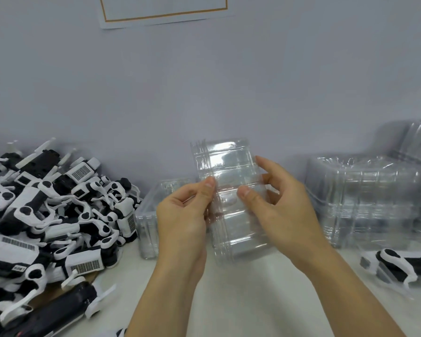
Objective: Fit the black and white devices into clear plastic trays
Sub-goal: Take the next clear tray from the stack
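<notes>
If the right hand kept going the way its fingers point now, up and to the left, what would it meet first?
The right hand already touches the clear trays that both hands hold, so it would press into those first. Past them probably the left hand's fingers, then the wall; depth is unclear.

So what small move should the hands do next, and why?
Probably peel one tray free: the left hand and right hand pinch a nested clear tray stack whose edges look fanned apart, and no device sits in it yet.
</notes>
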Action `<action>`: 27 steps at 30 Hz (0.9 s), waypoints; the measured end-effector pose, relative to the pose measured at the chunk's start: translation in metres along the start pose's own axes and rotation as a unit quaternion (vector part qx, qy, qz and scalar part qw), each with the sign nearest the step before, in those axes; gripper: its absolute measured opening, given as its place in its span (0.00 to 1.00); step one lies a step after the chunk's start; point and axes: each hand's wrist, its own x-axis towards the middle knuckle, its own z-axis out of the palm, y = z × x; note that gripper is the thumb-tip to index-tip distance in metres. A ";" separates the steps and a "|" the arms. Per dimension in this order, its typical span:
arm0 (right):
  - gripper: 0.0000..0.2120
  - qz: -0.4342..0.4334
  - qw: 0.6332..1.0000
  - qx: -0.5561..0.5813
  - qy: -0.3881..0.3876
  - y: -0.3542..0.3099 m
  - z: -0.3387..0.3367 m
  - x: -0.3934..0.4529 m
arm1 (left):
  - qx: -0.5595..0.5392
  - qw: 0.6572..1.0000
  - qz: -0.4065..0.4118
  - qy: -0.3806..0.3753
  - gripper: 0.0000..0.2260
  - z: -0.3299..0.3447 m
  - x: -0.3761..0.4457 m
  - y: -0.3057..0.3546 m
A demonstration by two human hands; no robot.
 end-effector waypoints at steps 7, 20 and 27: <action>0.22 0.023 0.999 0.020 0.012 -0.003 -0.006 0.003 | 0.010 0.999 -0.009 -0.042 0.12 -0.007 0.005 -0.003; 0.12 0.060 0.991 0.104 0.065 -0.014 -0.023 0.008 | 0.109 0.985 0.123 0.052 0.12 -0.005 0.005 0.003; 0.10 0.096 0.949 0.227 0.196 -0.017 -0.056 0.018 | 0.067 0.980 0.068 0.173 0.13 -0.041 0.021 0.023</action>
